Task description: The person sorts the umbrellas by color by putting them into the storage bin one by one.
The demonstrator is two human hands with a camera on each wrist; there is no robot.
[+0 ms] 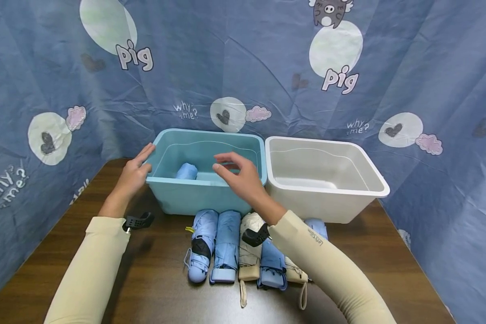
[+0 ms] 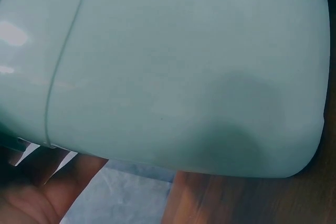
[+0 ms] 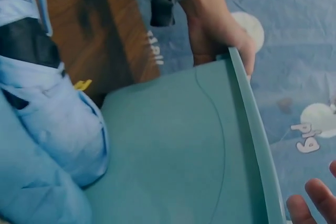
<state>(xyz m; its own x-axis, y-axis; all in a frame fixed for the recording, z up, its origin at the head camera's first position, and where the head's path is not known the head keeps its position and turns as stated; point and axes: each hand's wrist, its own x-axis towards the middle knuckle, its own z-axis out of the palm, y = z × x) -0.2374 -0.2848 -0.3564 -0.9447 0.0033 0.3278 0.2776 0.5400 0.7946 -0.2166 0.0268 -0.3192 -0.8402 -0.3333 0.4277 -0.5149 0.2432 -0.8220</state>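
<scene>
My left hand (image 1: 132,177) rests against the left rim of a blue-green plastic bin (image 1: 194,195), its fingers fairly straight. Above the bin's front rim hovers my right hand (image 1: 243,175), fingers loosely bent and apart, with nothing between them. Inside the bin lies a light-blue rolled bundle (image 1: 187,171), partly hidden by the front wall. In front stand folded umbrellas in a row on the table: a light-blue one (image 1: 202,243), a medium-blue one (image 1: 228,243), a beige one (image 1: 249,247) and a darker blue one (image 1: 272,263). My right forearm covers part of the row.
A white bin (image 1: 312,204) stands against the right side of the blue-green one. Another beige umbrella (image 1: 294,271) and a blue one (image 1: 317,227) show around the right sleeve. Behind the brown wooden table (image 1: 158,279) hangs a printed blue cloth (image 1: 235,58).
</scene>
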